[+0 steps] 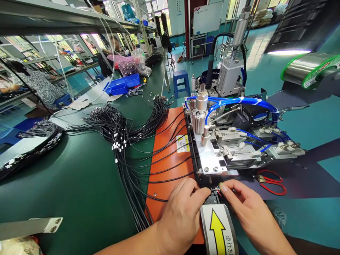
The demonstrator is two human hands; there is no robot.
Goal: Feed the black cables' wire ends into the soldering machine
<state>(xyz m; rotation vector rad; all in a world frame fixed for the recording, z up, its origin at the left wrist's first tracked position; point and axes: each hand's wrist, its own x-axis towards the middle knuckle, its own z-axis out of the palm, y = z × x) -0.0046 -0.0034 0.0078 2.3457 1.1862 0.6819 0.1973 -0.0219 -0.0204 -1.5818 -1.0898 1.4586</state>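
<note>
My left hand (pixel 183 207) is closed round a black cable (pixel 159 199), its thumb and forefinger pinching near the stripped end. Thin coloured wires (pixel 218 190), red and light ones among them, fan out from that end. The fingertips of my right hand (pixel 243 200) are pinched together on these wires. Both hands are at the front of a metal machine (pixel 212 145) with blue air hoses, just above a white plate with a yellow arrow (pixel 218 226). Several black cables run from the machine across an orange panel (pixel 170 141) to a cable bundle (pixel 124 170).
Red-handled cutters (pixel 271 181) lie right of my right hand. A solder wire spool (pixel 305 72) hangs at the upper right. More cable bundles (pixel 34 148) and a blue tray (pixel 123 84) are on the green bench (pixel 79 198). People sit at the far left, and a blue stool (pixel 181 80) stands behind.
</note>
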